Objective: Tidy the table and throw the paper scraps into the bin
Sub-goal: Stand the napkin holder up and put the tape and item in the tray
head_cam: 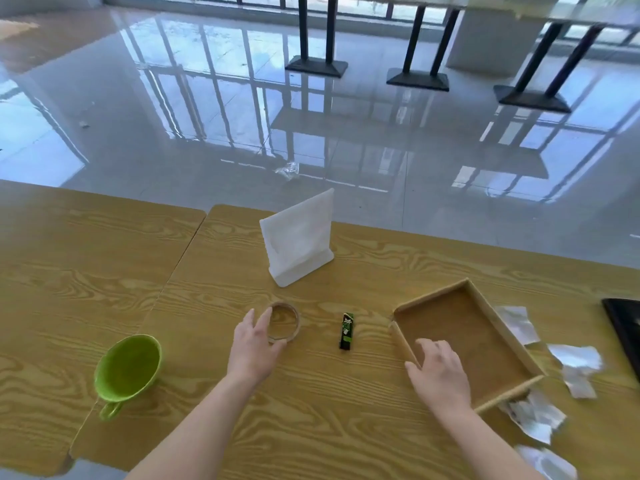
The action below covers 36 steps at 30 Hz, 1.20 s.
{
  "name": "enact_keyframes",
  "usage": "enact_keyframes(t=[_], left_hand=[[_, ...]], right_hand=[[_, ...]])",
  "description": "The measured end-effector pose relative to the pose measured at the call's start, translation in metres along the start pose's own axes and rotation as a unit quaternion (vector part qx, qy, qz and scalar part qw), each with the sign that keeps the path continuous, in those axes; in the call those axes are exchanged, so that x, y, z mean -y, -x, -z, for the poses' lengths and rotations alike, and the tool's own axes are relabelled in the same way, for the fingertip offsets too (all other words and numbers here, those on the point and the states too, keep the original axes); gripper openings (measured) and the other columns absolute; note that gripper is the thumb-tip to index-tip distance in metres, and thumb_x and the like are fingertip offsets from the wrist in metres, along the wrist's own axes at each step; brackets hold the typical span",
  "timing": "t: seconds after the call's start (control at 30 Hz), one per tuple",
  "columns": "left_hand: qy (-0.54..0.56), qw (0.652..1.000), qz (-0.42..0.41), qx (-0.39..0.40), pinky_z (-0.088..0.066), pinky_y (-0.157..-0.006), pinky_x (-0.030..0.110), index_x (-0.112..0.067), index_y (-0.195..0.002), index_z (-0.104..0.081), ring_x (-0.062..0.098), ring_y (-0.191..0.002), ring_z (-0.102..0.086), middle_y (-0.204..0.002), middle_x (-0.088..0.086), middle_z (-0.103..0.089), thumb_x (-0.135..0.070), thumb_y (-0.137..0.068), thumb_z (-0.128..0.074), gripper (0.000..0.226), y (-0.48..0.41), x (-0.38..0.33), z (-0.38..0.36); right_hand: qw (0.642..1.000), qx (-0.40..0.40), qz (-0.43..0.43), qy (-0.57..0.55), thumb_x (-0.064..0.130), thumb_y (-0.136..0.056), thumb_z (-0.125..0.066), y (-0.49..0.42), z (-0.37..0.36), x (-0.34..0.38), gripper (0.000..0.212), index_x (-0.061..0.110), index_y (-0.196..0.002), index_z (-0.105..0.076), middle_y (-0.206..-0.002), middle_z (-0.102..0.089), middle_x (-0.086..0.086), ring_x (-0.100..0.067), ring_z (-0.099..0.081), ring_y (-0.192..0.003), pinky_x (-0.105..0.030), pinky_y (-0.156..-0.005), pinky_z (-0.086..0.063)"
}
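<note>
Your left hand [254, 351] is at the tape roll [297, 325], fingers touching its 9 o'clock rim. Your right hand [438, 372] is spread over the wooden tray [467, 323], at its 7 o'clock corner. Paper scraps [575, 356] lie at the tray's 3 to 5 o'clock.

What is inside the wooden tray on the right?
The tray shows a bare brown floor; the right hand reaches in over its near wall. Whatever lies beneath that hand is covered.
</note>
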<state>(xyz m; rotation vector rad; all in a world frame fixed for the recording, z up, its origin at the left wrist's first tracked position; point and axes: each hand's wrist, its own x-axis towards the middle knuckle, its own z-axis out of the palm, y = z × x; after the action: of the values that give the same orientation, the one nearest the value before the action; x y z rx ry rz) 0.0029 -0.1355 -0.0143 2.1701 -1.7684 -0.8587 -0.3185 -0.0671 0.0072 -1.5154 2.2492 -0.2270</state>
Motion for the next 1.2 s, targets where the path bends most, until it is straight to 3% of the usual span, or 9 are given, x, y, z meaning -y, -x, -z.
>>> enact_keyframes(t=[0.27,0.57,0.9,1.1,1.2], left_hand=[[-0.078,0.996,-0.053,0.008,-0.038,-0.107,0.039,-0.024,-0.148,-0.037,0.026,-0.126,-0.036,-0.147,0.004,-0.035,-0.039,-0.084,-0.071,0.074,-0.018,-0.005,-0.017],[-0.115,0.982,-0.147,0.031,-0.037,-0.106,0.033,-0.022,-0.147,-0.037,0.023,-0.124,-0.037,-0.138,0.006,-0.037,-0.046,-0.084,-0.069,0.075,-0.01,-0.021,-0.038],[-0.113,0.979,-0.169,0.025,-0.037,-0.105,0.032,-0.026,-0.148,-0.03,0.023,-0.125,-0.036,-0.14,0.006,-0.035,-0.048,-0.082,-0.07,0.08,-0.015,-0.036,-0.052],[-0.042,0.977,-0.198,0.067,-0.033,-0.113,0.034,-0.026,-0.152,-0.026,0.021,-0.136,-0.031,-0.151,0.002,-0.033,-0.039,-0.082,-0.074,0.086,-0.019,-0.033,-0.03],[-0.011,0.975,-0.223,-0.01,-0.041,-0.105,0.032,-0.022,-0.147,-0.036,0.02,-0.129,-0.041,-0.14,0.001,-0.044,-0.031,-0.084,-0.072,0.073,-0.019,-0.031,0.007]], right_hand=[[0.999,0.034,-0.014,0.016,0.024,-0.094,-0.056,-0.004,-0.008,-0.006,0.025,0.02,-0.116,-0.066,-0.099,-0.058,0.003,-0.016,-0.057,-0.092,-0.03,-0.081,-0.05],[0.999,0.038,-0.012,-0.035,0.028,-0.095,-0.057,-0.004,-0.037,0.047,0.023,0.021,-0.115,-0.066,-0.099,-0.059,0.003,-0.018,-0.059,-0.093,-0.032,-0.084,-0.05],[0.995,0.025,-0.045,-0.088,0.029,-0.093,-0.062,-0.009,-0.056,0.08,0.028,0.02,-0.12,-0.065,-0.106,-0.062,0.004,-0.017,-0.059,-0.099,-0.03,-0.086,-0.05],[0.991,0.03,-0.046,-0.125,0.03,-0.091,-0.066,-0.013,-0.061,0.088,0.031,0.019,-0.12,-0.065,-0.102,-0.062,0.006,-0.012,-0.054,-0.092,-0.024,-0.079,-0.043],[0.989,0.036,-0.051,-0.137,0.03,-0.091,-0.067,-0.015,-0.059,0.086,0.03,0.02,-0.119,-0.065,-0.102,-0.064,0.007,-0.01,-0.056,-0.092,-0.023,-0.077,-0.043]])
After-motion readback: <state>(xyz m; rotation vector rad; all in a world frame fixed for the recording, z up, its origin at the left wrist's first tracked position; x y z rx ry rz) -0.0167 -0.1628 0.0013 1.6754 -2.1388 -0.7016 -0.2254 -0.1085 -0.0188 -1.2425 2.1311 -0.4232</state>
